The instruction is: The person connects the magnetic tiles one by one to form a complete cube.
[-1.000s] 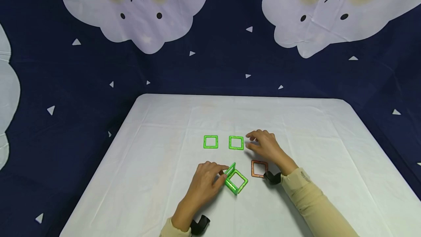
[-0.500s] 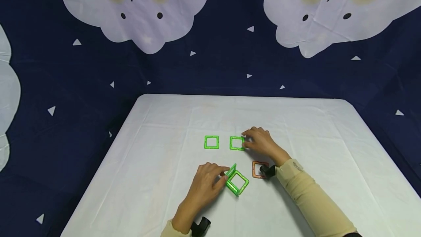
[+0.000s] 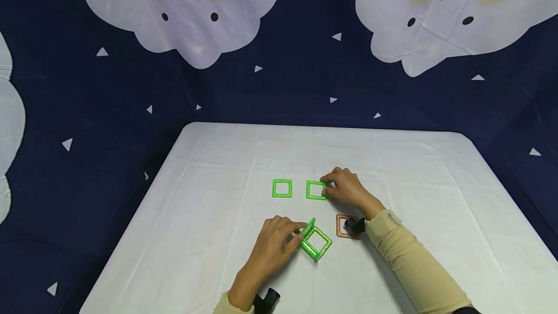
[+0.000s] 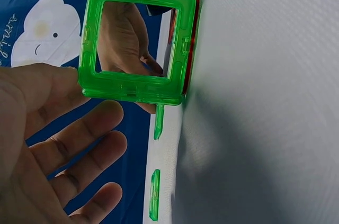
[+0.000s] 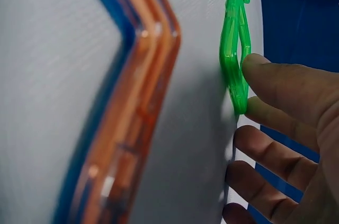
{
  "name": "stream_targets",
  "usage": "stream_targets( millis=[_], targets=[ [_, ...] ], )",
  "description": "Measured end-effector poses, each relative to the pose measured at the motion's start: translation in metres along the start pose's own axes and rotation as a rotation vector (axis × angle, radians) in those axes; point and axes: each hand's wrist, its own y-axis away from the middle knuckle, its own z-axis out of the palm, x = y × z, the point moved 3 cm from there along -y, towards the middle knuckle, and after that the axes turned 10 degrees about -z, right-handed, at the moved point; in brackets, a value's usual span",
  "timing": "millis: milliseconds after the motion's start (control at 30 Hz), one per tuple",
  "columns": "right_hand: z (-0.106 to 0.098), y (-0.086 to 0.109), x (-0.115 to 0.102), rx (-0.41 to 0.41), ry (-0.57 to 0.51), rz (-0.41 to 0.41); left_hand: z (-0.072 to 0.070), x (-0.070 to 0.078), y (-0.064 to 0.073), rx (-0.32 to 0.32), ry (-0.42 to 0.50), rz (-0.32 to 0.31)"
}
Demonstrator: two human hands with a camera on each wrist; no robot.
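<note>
My left hand [image 3: 270, 243] pinches the side edge of an upright green square magnetic tile [image 4: 132, 87] between thumb and index finger, the other fingers loosely bent. In the head view, this tile is part of a small group of joined green tiles [image 3: 311, 251] set at a slant. A red edge [image 4: 190, 54] runs along the table side of the upright tile in the left wrist view. Farther back, my right hand [image 3: 346, 188] holds the right edge of a flat green square tile [image 3: 308, 190] between thumb and index finger.
Left of the right hand's tile lies another green square tile [image 3: 274, 189]. An orange square tile [image 3: 338, 227] is under my right wrist, partly covered by the black wrist camera [image 3: 355, 225]. Everything rests on a white-covered table [image 3: 209, 197], with a dark blue cloud-print cloth [image 3: 296, 96] behind.
My right hand has moved left onto the right edge of the back green tile, its thumb and index finger closing on it. My left hand keeps its hold.
</note>
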Motion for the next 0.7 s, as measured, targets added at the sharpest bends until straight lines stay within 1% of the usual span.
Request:
stream_targets(
  millis=[200,400,700],
  targets=[
    [0.0019,-0.0007,0.0017,-0.005,0.025,0.010,-0.0001,0.0001,0.0005,-0.003,0.012,0.004],
    [0.0028,-0.0009,0.0014,-0.001,0.021,0.026,0.0002,-0.0004,0.0009,-0.004,0.006,0.007],
    [0.0003,0.0014,-0.0007,0.042,0.003,0.021,0.0001,-0.0008,0.0012,-0.014,-0.003,-0.001]
  ],
)
